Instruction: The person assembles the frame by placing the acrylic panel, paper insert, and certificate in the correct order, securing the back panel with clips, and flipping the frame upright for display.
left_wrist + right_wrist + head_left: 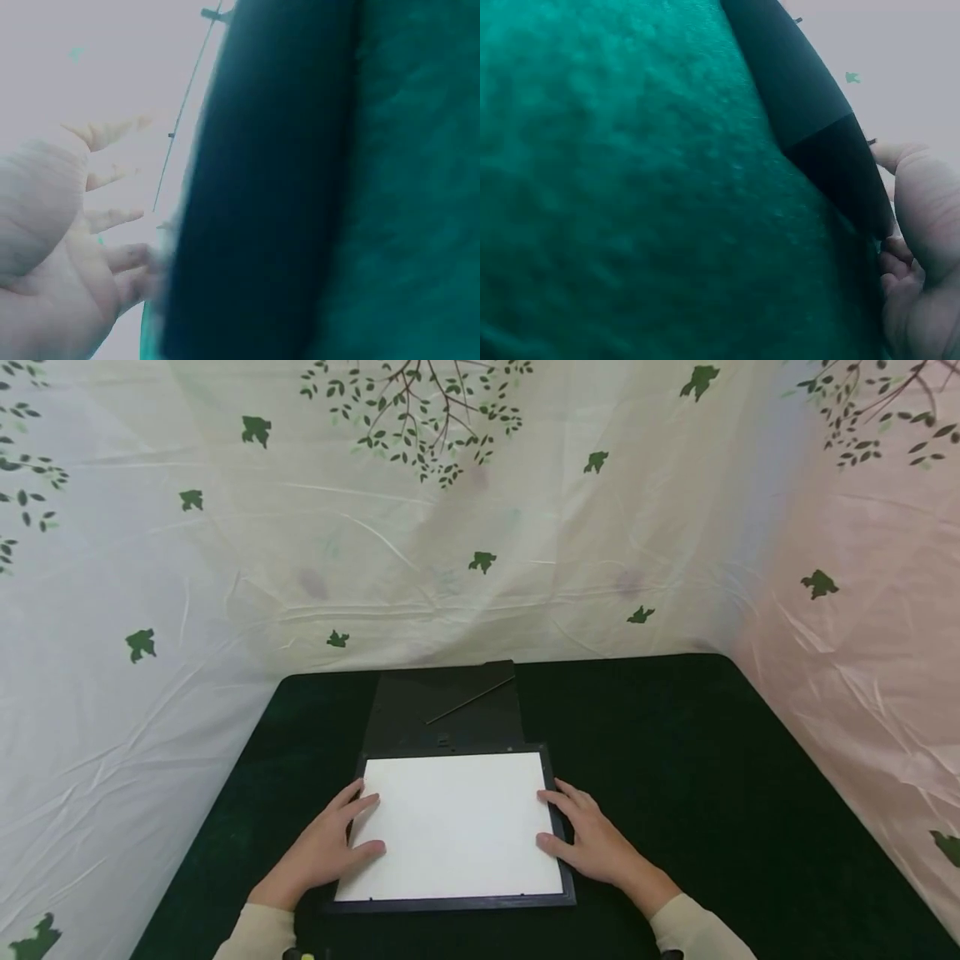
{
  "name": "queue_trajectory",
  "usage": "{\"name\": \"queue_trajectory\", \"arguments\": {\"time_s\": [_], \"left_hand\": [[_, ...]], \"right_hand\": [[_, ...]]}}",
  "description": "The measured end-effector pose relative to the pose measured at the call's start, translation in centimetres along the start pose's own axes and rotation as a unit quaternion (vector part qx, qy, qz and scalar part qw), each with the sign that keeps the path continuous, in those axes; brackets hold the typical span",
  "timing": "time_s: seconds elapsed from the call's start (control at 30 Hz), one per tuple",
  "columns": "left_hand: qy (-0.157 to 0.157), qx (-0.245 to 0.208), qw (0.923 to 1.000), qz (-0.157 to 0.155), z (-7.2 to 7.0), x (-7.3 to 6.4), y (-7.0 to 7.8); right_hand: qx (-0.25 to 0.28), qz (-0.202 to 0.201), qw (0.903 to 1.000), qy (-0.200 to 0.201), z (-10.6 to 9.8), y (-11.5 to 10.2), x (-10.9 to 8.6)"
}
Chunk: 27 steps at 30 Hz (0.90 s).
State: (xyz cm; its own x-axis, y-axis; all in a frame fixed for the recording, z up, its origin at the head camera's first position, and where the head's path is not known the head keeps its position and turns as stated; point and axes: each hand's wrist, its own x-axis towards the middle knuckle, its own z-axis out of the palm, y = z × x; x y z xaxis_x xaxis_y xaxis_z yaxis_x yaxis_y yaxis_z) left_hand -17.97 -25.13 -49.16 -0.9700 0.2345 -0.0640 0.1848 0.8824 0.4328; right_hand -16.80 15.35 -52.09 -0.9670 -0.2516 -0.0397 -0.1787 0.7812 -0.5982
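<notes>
1. Only your head cam gets the whole thing: the dark frame [465,902] sits between your two sets of fingers, with the white board [457,827] inside it.
2. Also just in that view: out past your fingertips, near the frame's far edge, a dark panel [405,714] with a thin rod [470,700] slanting across it.
3. Your wrist cams catch the frame's outer side instead, plus little tabs [871,142] poking up close to your right thumb. Pretty blurry on the left one tbh.
4. Your left hand [326,846] is spread, fingers fairly straight, thumb and a fingertip touching the board's left part.
5. Your right hand [596,842] kinda mirrors it: fingers loosely extended at the right rim, thumb and a fingertip on the board.
</notes>
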Motion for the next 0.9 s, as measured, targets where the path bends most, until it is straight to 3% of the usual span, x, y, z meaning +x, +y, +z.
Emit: {"name": "queue_trajectory", "arguments": {"time_s": [0.27,0.47,0.77,0.9], "left_hand": [[0.045,0.047,0.9978,0.015,-3.5,3.1,-0.9],[0.036,0.056,0.9977,0.005,-5.4,6.7,-1.5],[-0.005,0.048,0.9988,-0.006,-5.1,11.4,-2.5],[-0.031,0.042,0.9984,-0.021,-4.7,12.7,-3.2]], "right_hand": [[-0.016,-0.030,0.9984,0.044,-2.5,-0.4,2.9],[-0.019,-0.037,0.9985,0.037,-4.2,-1.0,6.9],[-0.021,-0.012,0.9997,-0.010,-3.9,-1.3,12.2],[-0.022,-0.003,0.9994,-0.026,-3.3,-1.8,13.9]]}}
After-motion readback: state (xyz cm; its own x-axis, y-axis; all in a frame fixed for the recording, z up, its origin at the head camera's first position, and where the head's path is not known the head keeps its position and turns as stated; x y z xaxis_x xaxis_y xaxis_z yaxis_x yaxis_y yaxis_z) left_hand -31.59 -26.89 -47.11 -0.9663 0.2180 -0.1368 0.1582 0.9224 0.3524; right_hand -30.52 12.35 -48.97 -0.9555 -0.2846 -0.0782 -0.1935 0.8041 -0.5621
